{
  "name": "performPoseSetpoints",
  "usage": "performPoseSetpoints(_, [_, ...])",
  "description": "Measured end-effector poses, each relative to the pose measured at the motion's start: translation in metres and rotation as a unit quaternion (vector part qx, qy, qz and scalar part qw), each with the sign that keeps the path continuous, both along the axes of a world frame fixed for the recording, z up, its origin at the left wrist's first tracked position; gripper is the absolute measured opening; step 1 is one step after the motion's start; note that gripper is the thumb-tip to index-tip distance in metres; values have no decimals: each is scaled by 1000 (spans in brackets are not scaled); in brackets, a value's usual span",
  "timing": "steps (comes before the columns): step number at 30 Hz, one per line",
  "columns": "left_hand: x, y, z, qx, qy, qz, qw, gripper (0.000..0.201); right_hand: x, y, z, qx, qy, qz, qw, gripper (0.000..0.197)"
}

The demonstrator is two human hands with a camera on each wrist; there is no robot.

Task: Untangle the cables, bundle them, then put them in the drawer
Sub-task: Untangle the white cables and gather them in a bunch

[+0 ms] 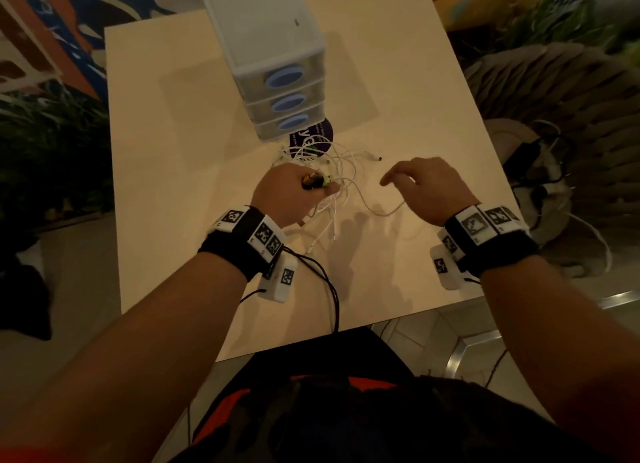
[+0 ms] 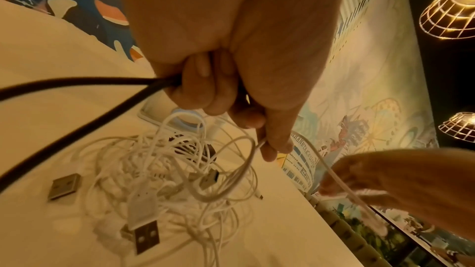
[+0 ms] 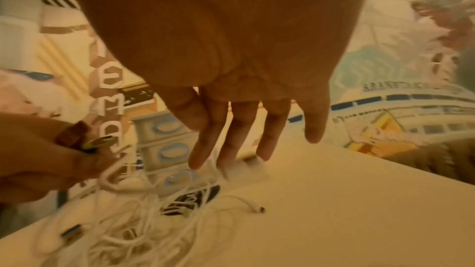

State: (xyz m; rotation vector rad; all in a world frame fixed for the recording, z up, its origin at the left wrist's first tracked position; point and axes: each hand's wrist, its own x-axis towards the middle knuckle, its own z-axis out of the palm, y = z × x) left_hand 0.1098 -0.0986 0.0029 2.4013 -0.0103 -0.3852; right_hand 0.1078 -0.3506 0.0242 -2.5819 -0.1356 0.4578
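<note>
Cables (image 1: 325, 171): white tangle on desk (image 1: 173, 151), just before closed 3-drawer unit (image 1: 277, 81). Left hand (image 1: 291, 192) clenched round strands, anchoring knot. Right hand (image 1: 426, 189) released, hovering beside, likely free to tease 1 strand out.

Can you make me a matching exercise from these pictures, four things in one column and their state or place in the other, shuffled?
Things:
1. left hand
2. right hand
3. tangled white cables
4. translucent three-drawer plastic organiser with blue oval handles

States:
A. all drawers closed
B. fingers extended, gripping nothing
C. heaped on the beige table
D. gripping cables

Pairs: 1-D, 2-B, 3-C, 4-A
</note>
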Motion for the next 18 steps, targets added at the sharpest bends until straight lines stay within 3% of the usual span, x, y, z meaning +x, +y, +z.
performPoseSetpoints(2, [2, 0, 1, -13, -1, -2, 1000, 52, 2, 23, 11, 30, -23, 46, 998, 47])
performPoseSetpoints(5, [4, 2, 1, -46, -8, -3, 999, 53, 4, 58, 16, 58, 33, 75, 995, 37])
performPoseSetpoints(8, [2, 10, 0, -104, 9, 9, 994, 27, 10, 70, 4, 67, 29, 36, 997, 26])
performPoseSetpoints(10, [1, 22, -3, -152, 8, 57, 987, 31, 13, 67, -3, 55, 17, 34, 998, 28])
performPoseSetpoints(14, [-4, 43, -13, -144, -3, 187, 972, 3, 17, 53, -12, 56, 26, 23, 998, 30])
performPoseSetpoints(18, [-17, 43, -23, -123, 30, 144, 981, 19, 18, 46, -14, 62, 68, -17, 996, 33])
